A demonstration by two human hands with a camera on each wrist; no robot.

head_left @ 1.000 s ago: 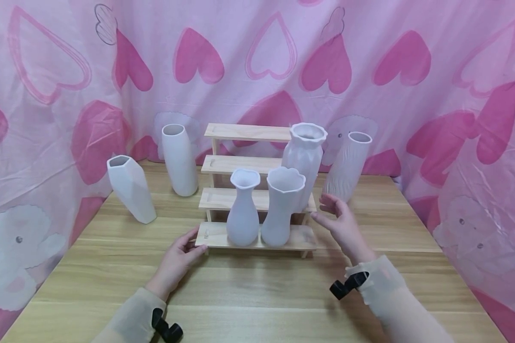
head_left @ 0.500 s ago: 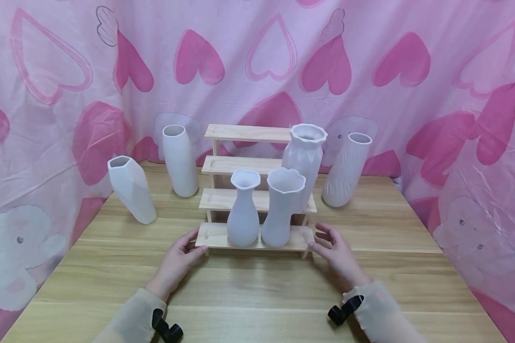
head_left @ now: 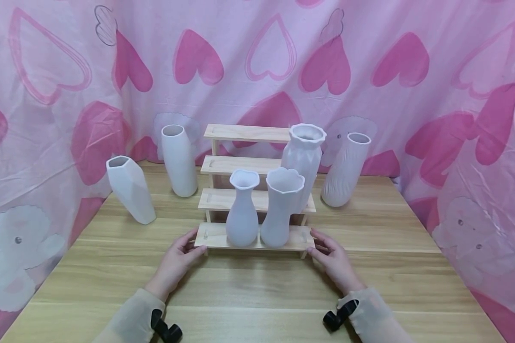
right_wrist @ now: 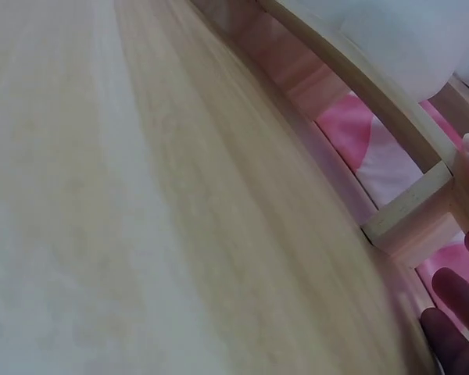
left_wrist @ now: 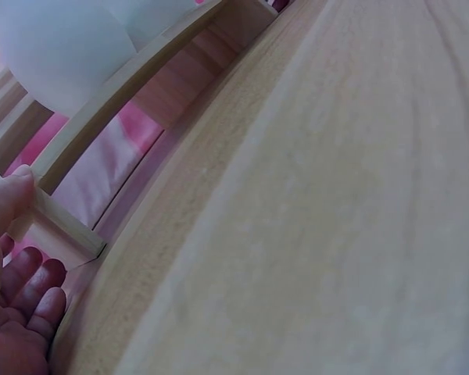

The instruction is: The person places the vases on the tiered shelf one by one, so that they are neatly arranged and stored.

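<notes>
A four-step wooden display stand [head_left: 240, 164] stands mid-table. On its lowest step are a slim-necked white vase [head_left: 242, 214] and a white vase with a scalloped rim [head_left: 279, 214]; a taller fluted-rim vase [head_left: 306, 152] rises behind them on the right. My left hand [head_left: 176, 262] grips the left end of the lowest step, its thumb against the board's edge in the left wrist view. At the opposite end, my right hand [head_left: 335, 262] holds the same step between thumb and fingers. Its fingers are partly cut off in the right wrist view.
Left of the stand are a faceted white vase [head_left: 130, 190], which looks tilted, and a smooth cylindrical vase [head_left: 179, 162]. A ribbed white vase [head_left: 346, 171] stands to the right. A pink heart-patterned curtain [head_left: 257, 57] surrounds the wooden table [head_left: 249, 305] at the back and sides.
My right hand has come down and toward me from beside the ribbed vase to the right end of the lowest step. My left hand has stayed at the left end.
</notes>
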